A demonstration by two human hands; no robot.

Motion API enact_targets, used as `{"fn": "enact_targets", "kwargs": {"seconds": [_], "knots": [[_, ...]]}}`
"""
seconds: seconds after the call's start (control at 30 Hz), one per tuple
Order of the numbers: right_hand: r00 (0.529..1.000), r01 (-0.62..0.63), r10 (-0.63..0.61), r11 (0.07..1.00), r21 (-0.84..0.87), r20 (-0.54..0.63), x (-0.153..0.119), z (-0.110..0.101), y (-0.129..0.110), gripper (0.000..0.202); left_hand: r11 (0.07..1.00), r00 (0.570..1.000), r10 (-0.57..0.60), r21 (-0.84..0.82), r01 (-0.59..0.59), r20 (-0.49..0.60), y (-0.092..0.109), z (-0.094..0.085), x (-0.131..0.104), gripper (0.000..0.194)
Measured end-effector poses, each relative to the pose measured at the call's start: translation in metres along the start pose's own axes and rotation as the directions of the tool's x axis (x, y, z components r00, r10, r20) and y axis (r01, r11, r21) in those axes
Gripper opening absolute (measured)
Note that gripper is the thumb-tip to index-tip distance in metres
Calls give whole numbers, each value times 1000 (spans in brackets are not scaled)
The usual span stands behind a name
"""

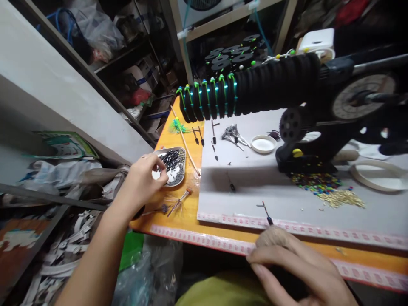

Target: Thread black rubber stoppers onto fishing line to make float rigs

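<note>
The left hand (145, 176) reaches over a white tray (183, 157) at the left end of the orange tabletop (189, 202). Its thumb and forefinger curl close together above the tray; whether they grasp anything, I cannot tell. The tray holds black beads (173, 158), heaped towards its far side, with small grey bits nearer the front.

The right hand (296, 263) is at the front edge, with thumb and forefinger drawn together; what, if anything, they pinch is hidden. Just beyond its knuckles a dark bead piece (269, 220) lies on the grey board (216, 206).

Just in front of the tray lies a wiry bundle (180, 202); a thin stick (185, 144) slants past its right side. A ribbed black roller (270, 87) juts over the board, green cords (208, 100) looped around its left end. Coloured beads (314, 182) and gold beads (342, 198) lie in front of its stand. A white dish (264, 145) sits left of the stand.
</note>
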State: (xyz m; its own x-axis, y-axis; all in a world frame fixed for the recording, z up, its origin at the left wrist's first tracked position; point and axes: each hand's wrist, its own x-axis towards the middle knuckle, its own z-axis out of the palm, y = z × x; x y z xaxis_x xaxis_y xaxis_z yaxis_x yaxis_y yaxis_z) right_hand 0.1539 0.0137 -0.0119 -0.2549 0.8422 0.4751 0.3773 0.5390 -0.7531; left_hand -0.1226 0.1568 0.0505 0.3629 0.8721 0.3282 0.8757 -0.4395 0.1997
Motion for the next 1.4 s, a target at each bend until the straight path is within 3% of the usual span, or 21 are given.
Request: {"fn": "enact_targets", "kwargs": {"seconds": [0.03,0.1,0.2,0.23,0.3,0.37,0.4,0.47,0.57,0.73,0.93,1.1,1.4], "knots": [[1000,-17,17,1000,7,0,1,-1,-1,17,999,997,-29,-34,27,-71,14,-2,-11,11],[999,-45,45,999,27,-10,3,-3,-4,16,911,972,-134,-411,43,-195,47,-1,-37,14],[995,-100,100,994,54,-1,2,-4,-8,15,558,970,-243,-819,130,-11,96,18,-76,18],[992,-124,123,990,66,12,1,-4,-9,16,374,965,-246,-910,179,89,109,29,-87,14],[986,-164,160,980,114,40,-1,-3,-12,17,-83,922,-264,-959,270,282,130,52,-102,6],[980,-196,185,963,184,74,-2,-4,-16,19,-415,870,-246,-858,303,427,144,71,-111,4],[977,-209,193,953,218,90,-2,-4,-17,19,-520,861,-221,-803,292,457,149,78,-113,8],[970,-236,210,936,261,124,-2,-4,-19,20,-636,855,-183,-722,274,486,156,85,-117,14],[959,-269,235,929,255,156,-4,-4,-20,19,-684,853,-143,-673,282,502,160,84,-120,16],[956,-275,240,934,230,171,-7,-1,-19,18,-686,843,-131,-661,304,522,160,84,-125,23],[965,-249,213,930,270,155,-5,-6,-22,20,-706,871,-140,-664,246,470,159,86,-124,12],[951,-287,245,927,241,187,-8,-4,-20,20,-676,884,-152,-699,234,442,160,87,-126,11],[958,-275,246,931,242,146,-4,-3,-24,25,-639,866,-181,-725,257,467,159,86,-127,10]]}}
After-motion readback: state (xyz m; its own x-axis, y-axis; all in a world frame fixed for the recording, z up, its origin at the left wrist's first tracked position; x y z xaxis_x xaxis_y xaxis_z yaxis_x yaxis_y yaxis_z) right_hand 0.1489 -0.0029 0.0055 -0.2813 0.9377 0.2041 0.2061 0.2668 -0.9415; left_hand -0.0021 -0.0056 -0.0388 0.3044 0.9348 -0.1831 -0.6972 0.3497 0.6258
